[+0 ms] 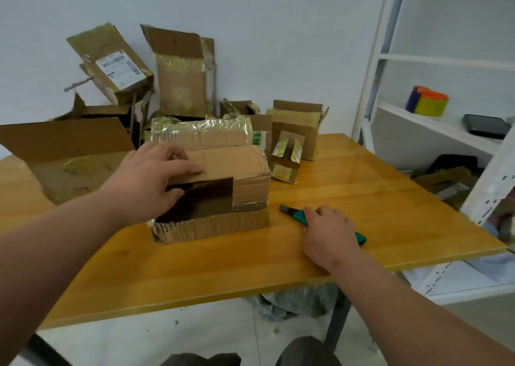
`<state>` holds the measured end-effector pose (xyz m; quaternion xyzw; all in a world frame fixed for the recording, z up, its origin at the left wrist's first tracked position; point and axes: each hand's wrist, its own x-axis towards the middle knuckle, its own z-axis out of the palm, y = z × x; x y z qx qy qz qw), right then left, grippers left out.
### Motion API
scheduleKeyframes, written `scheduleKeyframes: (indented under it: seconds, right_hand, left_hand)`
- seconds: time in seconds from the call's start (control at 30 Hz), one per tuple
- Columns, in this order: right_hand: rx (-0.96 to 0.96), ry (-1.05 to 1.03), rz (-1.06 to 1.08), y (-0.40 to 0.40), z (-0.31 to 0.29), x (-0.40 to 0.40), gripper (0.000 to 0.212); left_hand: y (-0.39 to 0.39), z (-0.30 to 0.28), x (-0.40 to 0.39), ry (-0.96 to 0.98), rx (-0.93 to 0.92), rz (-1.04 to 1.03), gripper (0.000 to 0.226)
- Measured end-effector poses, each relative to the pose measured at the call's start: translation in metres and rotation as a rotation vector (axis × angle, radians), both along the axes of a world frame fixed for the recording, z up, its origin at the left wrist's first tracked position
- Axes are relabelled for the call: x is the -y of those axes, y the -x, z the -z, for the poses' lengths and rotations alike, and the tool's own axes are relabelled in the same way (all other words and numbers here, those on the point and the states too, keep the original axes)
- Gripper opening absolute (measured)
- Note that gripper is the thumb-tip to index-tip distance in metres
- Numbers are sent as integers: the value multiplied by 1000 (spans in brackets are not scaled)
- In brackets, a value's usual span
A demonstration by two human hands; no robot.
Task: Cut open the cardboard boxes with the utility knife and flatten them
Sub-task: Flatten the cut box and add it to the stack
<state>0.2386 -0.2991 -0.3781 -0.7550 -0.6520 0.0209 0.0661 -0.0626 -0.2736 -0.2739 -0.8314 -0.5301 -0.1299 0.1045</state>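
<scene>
A taped cardboard box (245, 190) lies on its side in the middle of the wooden table (376, 187), its open end facing me. My left hand (147, 179) grips the box's top flap at the opening, fingers on top and thumb underneath. To the right of the box, a teal utility knife (295, 213) lies on the table with its blade end pointing at the box. My right hand (328, 232) lies palm down on the knife with its fingers curled over the handle, hiding the handle's middle.
A large opened box (64, 154) lies at the left. Several more boxes are piled at the back against the wall (181, 78), with a small one (287, 159) just behind the knife. A white shelf (434, 115) with coloured tape rolls (426, 101) stands on the right.
</scene>
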Motion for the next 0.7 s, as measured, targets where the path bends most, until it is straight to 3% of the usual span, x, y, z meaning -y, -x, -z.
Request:
scheduleKeyframes:
  seconds: [0.27, 0.37, 0.53, 0.7]
  right_hand:
    - [-412, -394, -86, 50, -22, 0, 53]
    - [-521, -404, -101, 75, -25, -4, 70]
    - [-619, -336, 70, 104, -25, -13, 114]
    - [-623, -360, 201, 119, -24, -20, 116]
  left_hand:
    - [21, 25, 14, 35, 38, -177, 87]
    - [19, 31, 14, 114, 85, -177, 102]
    - [19, 33, 10, 178, 44, -172, 122]
    - [20, 35, 9, 160, -44, -167, 134]
